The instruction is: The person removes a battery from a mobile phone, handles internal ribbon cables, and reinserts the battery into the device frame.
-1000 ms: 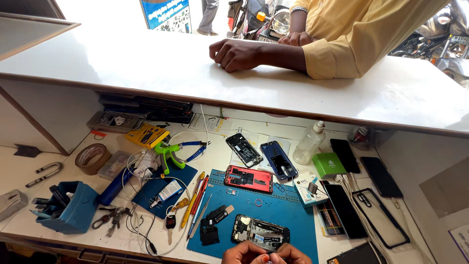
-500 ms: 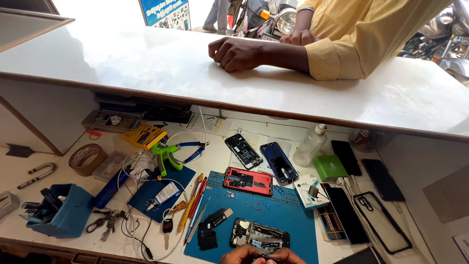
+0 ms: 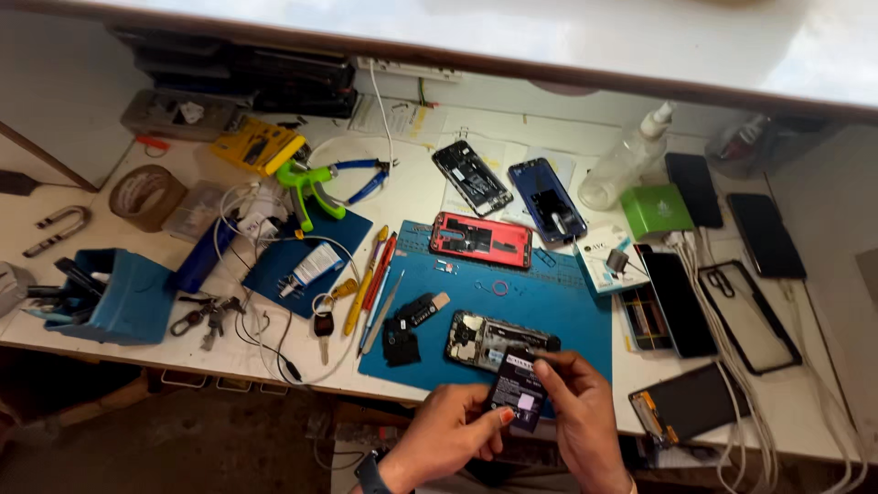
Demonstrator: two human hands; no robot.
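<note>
Both my hands hold a small flat black battery [image 3: 518, 395] with a pale label, just above the front edge of the blue work mat [image 3: 567, 316]. My left hand [image 3: 445, 432] pinches its lower left side. My right hand [image 3: 582, 413] grips its upper right corner with the fingertips. Right behind the battery an opened phone [image 3: 482, 337] lies on the mat with its insides showing. A small black part [image 3: 402, 331] lies to its left. A red opened phone [image 3: 480, 240] rests at the mat's far edge.
Two more opened phones, one black [image 3: 471, 177] and one blue [image 3: 547, 199], lie beyond the mat beside a spray bottle [image 3: 626, 157]. Phones, a clear case [image 3: 755, 317] and white cables fill the right side. Screwdrivers [image 3: 370, 284], keys, pliers and a blue tool box [image 3: 123, 297] are on the left.
The view has tilted down, so the person leaning on the counter is out of sight. My hands have come up into view and now hold the black battery.
</note>
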